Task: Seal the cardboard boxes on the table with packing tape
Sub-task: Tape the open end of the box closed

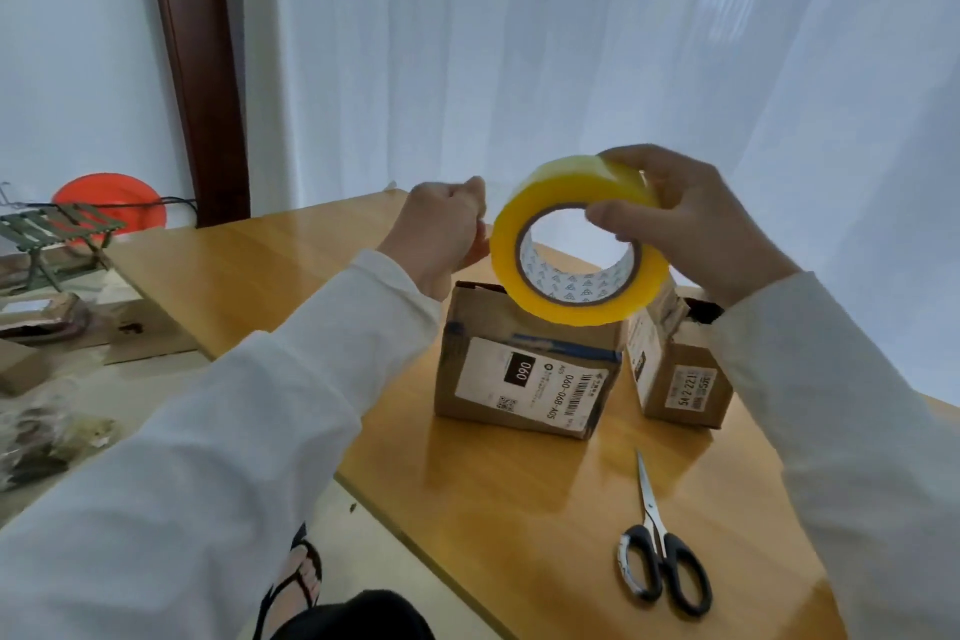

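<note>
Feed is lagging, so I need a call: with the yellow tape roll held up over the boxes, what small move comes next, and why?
Probably draw the left hand leftward to peel out a strip. The right hand holds the yellow packing tape roll above the labelled cardboard box, and the left hand's grip pinches at the roll's edge, though no free strip shows yet. The black-handled scissors lie ready on the wooden table.

You have two brown cardboard boxes on the wooden table (291, 270): the labelled nearer box (524, 379) and another (680, 379) at its three o'clock. One yellow tape roll (576, 244). One pair of black-handled scissors (660, 556).
</note>
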A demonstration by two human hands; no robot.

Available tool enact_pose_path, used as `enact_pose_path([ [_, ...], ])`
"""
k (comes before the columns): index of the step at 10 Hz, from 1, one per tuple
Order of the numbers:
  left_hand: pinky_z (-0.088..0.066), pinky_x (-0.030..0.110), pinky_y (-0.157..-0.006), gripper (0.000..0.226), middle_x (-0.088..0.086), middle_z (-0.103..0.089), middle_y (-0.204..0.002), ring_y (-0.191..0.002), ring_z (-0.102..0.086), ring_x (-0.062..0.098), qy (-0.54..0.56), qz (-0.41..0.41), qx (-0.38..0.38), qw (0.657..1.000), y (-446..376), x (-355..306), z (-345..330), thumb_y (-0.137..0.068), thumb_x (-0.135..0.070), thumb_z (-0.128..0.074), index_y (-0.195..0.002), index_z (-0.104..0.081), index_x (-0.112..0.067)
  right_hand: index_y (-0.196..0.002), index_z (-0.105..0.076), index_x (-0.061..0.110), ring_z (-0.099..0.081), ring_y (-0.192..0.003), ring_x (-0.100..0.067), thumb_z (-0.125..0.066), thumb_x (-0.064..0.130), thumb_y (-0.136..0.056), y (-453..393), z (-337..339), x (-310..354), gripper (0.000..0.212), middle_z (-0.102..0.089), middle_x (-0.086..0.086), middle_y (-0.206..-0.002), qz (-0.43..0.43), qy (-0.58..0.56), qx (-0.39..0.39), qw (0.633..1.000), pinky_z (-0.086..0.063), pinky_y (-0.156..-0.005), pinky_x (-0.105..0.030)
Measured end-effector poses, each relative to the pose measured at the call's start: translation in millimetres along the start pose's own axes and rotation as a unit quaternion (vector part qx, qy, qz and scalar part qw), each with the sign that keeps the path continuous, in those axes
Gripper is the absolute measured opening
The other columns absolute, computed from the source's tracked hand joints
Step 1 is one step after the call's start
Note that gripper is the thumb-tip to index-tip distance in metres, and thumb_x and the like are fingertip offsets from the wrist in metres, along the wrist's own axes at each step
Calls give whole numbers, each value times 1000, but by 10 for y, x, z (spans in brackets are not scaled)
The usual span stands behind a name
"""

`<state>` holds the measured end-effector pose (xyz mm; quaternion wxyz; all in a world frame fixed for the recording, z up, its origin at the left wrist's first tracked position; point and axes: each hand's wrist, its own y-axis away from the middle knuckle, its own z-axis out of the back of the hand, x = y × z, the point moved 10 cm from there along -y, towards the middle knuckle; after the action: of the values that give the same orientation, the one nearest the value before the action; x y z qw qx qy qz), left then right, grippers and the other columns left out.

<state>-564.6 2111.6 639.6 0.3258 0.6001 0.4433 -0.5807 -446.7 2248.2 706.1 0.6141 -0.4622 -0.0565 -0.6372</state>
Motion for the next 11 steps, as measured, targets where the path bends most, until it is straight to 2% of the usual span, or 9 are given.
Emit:
enact_pose_path([
  [1, -48, 23, -63, 31, 3, -41, -57, -54, -41, 13, 2, 70, -12, 997, -99, 307, 125, -97, -12, -44, -66, -46, -9, -113, -57, 37, -59, -80, 3, -74, 26, -79, -160, -223, -175, 39, -62, 16, -96, -21, 24, 35, 999, -41, -68, -13],
  [2, -43, 21, -57, 31, 3, -43, -62, -57, -42, 12, -46, 74, -19, 996, -220, 429, 214, -97, -11, -42, -66, -45, -10, -116, -56, 37, -58, -85, 3, -71, 26, -82, -291, -328, -229, 39, -61, 15, -100, -28, 59, 57, 996, -39, -67, -12],
  [4, -41, 25, -57, 33, 1, -42, -66, -56, -41, 12, -95, 93, -22, 991, -332, 710, 219, -97, -11, -38, -64, -39, -14, -113, -57, 39, -61, -96, -15, -62, 48, -66, -417, -538, -348, 48, -63, 7, -105, -64, 106, 87, 989, -47, -84, -31],
  [5, -35, 21, -47, 35, 1, -39, -64, -53, -39, 11, -78, 94, -6, 992, -287, 718, 189, -98, -9, -36, -63, -37, -14, -113, -56, 38, -58, -85, -11, -60, 56, -64, -409, -585, -375, 52, -60, 11, -96, -82, 106, 92, 987, -43, -75, -26],
  [6, -34, 19, -48, 33, 3, -38, -61, -51, -37, 12, -46, 112, 14, 993, -279, 754, 189, -97, -9, -36, -64, -38, -11, -110, -56, 37, -56, -81, -6, -70, 65, -65, -398, -585, -287, 55, -60, 14, -94, -70, 118, 88, 987, -43, -71, -24],
  [7, -35, 22, -54, 28, 4, -36, -60, -55, -36, 15, 1, 97, 17, 995, -289, 568, 255, -96, -11, -38, -68, -41, -10, -103, -58, 37, -56, -79, -3, -68, 55, -74, -467, -461, -10, 36, -61, 15, -93, -28, 134, 51, 989, -42, -67, -22],
  [9, -38, 29, -66, 32, 5, -37, -63, -55, -35, 16, -7, 16, 10, 1000, -470, 136, 235, -98, -11, -38, -65, -39, -12, -101, -62, 35, -57, -76, -9, -67, 54, -78, -664, -230, 269, 30, -62, 7, -86, 17, 189, -14, 982, -40, -64, -22],
  [10, -44, 25, -58, 33, 2, -41, -64, -54, -42, 12, -76, 60, 16, 995, -459, 474, 208, -97, -8, -37, -64, -39, -12, -104, -63, 32, -60, -79, -13, -63, 62, -74, -616, -430, -120, 42, -63, 5, -88, -35, 202, 36, 978, -42, -68, -24],
  [11, -42, 30, -64, 25, 9, -42, -71, -65, -44, 22, -74, 91, 13, 993, -414, 873, 203, -96, -10, -37, -72, -42, -8, -105, -61, 35, -60, -92, -19, -63, 61, -75, -523, -561, -352, 39, -64, 3, -100, -51, 196, 43, 978, -44, -76, -28],
])
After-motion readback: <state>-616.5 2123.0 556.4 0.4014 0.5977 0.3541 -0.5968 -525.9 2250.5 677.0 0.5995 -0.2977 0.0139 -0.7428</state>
